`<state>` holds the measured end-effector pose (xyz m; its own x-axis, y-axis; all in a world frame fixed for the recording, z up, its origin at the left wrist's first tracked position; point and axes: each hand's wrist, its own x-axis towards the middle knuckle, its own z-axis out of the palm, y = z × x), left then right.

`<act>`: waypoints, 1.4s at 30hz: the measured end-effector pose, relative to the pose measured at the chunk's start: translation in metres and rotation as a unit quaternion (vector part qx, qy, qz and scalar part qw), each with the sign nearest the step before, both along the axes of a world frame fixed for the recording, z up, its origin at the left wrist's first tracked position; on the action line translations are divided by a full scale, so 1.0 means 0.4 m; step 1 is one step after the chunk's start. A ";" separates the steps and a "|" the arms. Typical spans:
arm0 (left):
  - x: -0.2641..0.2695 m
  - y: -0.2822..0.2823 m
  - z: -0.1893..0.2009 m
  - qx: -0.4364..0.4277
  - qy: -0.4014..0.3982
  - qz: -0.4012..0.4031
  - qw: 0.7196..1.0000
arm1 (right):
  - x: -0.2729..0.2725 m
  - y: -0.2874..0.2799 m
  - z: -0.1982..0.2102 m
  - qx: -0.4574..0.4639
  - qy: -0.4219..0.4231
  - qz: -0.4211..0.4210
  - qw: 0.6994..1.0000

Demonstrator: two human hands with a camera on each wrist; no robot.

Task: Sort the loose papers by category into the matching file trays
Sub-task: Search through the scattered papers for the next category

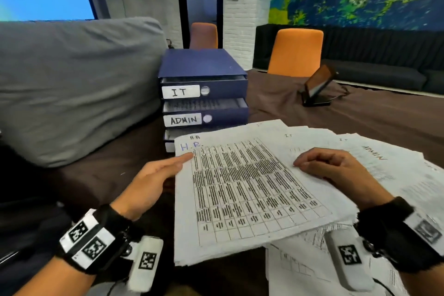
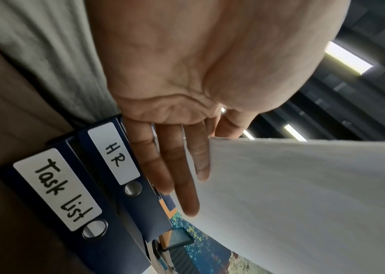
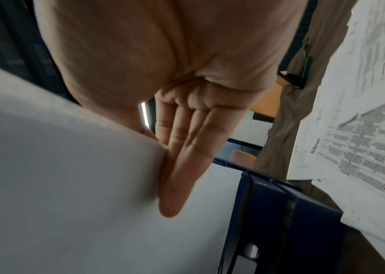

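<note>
Your left hand [image 1: 149, 182] and right hand [image 1: 336, 170] both grasp the H.R. sheet [image 1: 245, 190] by its edges, thumbs on top. It hovers above the loose papers [image 1: 396, 175], before the trays [image 1: 204, 94].

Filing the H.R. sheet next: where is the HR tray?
In the left wrist view, the dark blue HR-labelled file tray sits just left of the left hand, directly above the Task list tray.

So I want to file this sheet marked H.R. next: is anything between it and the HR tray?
Nothing visible blocks it. The white printed H.R. sheet, held by both hands, hangs just in front of the dark blue HR-labelled tray, second from the bottom of the stack.
</note>
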<state>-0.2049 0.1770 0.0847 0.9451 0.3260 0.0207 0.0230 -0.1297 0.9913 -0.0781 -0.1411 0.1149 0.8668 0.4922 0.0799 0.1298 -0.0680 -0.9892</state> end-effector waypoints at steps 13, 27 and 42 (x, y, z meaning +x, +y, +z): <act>0.062 0.108 -0.011 -0.016 0.024 0.058 0.998 | 0.029 0.139 -0.018 0.054 0.120 -0.015 0.991; 0.078 0.123 -0.004 -0.054 0.053 0.036 0.996 | 0.108 0.216 -0.083 0.067 0.168 -0.028 0.983; 0.076 0.096 -0.045 -0.073 0.048 0.096 0.992 | -0.005 0.240 -0.125 -0.130 -0.289 -0.058 0.947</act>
